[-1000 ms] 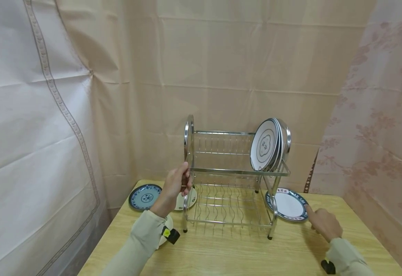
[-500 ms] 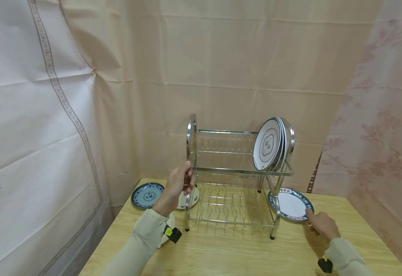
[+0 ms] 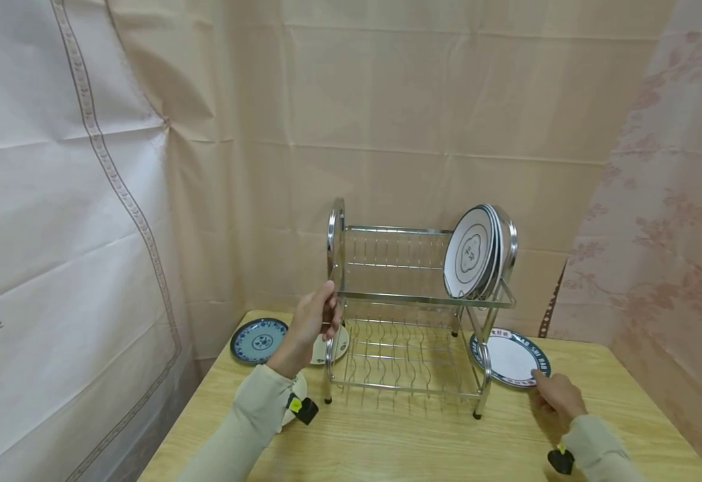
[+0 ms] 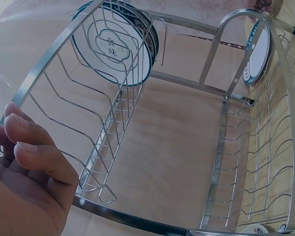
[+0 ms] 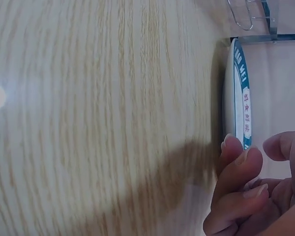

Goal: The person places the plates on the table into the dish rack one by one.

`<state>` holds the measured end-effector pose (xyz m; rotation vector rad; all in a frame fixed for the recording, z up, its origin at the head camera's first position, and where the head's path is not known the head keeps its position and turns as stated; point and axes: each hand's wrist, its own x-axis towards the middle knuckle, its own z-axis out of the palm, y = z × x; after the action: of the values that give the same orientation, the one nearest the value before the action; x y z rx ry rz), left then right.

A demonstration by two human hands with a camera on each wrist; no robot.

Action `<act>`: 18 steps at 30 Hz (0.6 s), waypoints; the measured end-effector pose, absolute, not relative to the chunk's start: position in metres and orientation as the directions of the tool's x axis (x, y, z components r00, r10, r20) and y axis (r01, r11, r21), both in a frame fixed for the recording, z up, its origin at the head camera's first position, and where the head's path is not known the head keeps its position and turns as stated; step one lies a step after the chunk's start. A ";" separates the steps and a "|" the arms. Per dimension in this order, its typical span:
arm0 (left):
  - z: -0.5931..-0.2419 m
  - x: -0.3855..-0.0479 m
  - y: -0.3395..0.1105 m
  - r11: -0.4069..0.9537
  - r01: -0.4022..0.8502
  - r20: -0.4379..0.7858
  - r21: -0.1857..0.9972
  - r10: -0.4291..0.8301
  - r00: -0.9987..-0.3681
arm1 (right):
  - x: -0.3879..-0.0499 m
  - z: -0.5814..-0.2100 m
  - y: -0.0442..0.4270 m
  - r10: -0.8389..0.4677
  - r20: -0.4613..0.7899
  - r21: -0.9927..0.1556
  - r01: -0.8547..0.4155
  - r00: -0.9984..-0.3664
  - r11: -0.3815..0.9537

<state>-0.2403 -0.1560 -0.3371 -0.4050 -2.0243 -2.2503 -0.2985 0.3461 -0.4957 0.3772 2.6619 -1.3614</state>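
1. My left hand [image 3: 308, 323]: fingers loosely curled, holding nothing, beside the rack [image 3: 399, 298].
2. Plate [image 3: 506, 356]: flat on the table [image 3: 399, 443]; white centre, blue-green rim, white letters, reddish characters.
3. My right hand [image 3: 561, 396]: thumb over plate's near rim; grasp cannot be confirmed.

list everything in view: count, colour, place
Table: 1, yellowish wood, foreground
Dish rack: 1, silver, centre
Racked plates: several, white, rack's upper right
Blue-rimmed plate: 1, white, right of rack
Patterned plate: 1, blue, table's far left
Pale plates: 2, part-hidden, at rack's left
Cloth hangings: count unclear, white left, beige behind, pink right
Wrist devices: 2, black and yellow, wrists
Sleeves: 2, pale green, forearms
Left hand: 1, at rack's left
Right hand: 1, at blue-rimmed plate's rim
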 end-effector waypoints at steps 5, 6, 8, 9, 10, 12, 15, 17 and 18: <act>-0.338 -0.240 -0.156 -0.118 0.229 0.242 0.966 0.110 -0.964 | -0.302 -0.503 0.347 0.179 -0.275 -0.794 0.328 -0.945 0.512; -0.338 -0.240 -0.156 -0.119 0.226 0.239 0.967 0.110 -0.965 | -0.302 -0.505 0.347 0.181 -0.281 -0.794 0.334 -0.943 0.508; -0.339 -0.239 -0.157 -0.121 0.223 0.236 0.967 0.111 -0.965 | -0.303 -0.508 0.347 0.193 -0.292 -0.788 0.350 -0.937 0.507; -0.339 -0.239 -0.157 -0.122 0.222 0.236 0.967 0.111 -0.965 | -0.303 -0.508 0.346 0.197 -0.296 -0.786 0.355 -0.935 0.506; -0.339 -0.239 -0.157 -0.123 0.222 0.236 0.967 0.112 -0.965 | -0.304 -0.509 0.346 0.204 -0.301 -0.783 0.363 -0.932 0.505; -0.338 -0.239 -0.157 -0.125 0.224 0.237 0.967 0.109 -0.965 | -0.305 -0.510 0.345 0.212 -0.311 -0.784 0.377 -0.926 0.493; -0.337 -0.239 -0.156 -0.122 0.225 0.238 0.967 0.106 -0.966 | -0.307 -0.510 0.345 0.219 -0.320 -0.789 0.387 -0.922 0.477; -0.336 -0.239 -0.156 -0.121 0.225 0.238 0.967 0.106 -0.966 | -0.308 -0.510 0.346 0.218 -0.327 -0.795 0.392 -0.919 0.463; -0.336 -0.239 -0.156 -0.122 0.225 0.238 0.967 0.106 -0.966 | -0.309 -0.511 0.346 0.222 -0.330 -0.797 0.397 -0.917 0.455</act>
<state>-0.2389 -0.1563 -0.3358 -0.3829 -2.0265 -2.2620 -0.3090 0.3459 -0.5111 0.5431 2.5228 -1.4550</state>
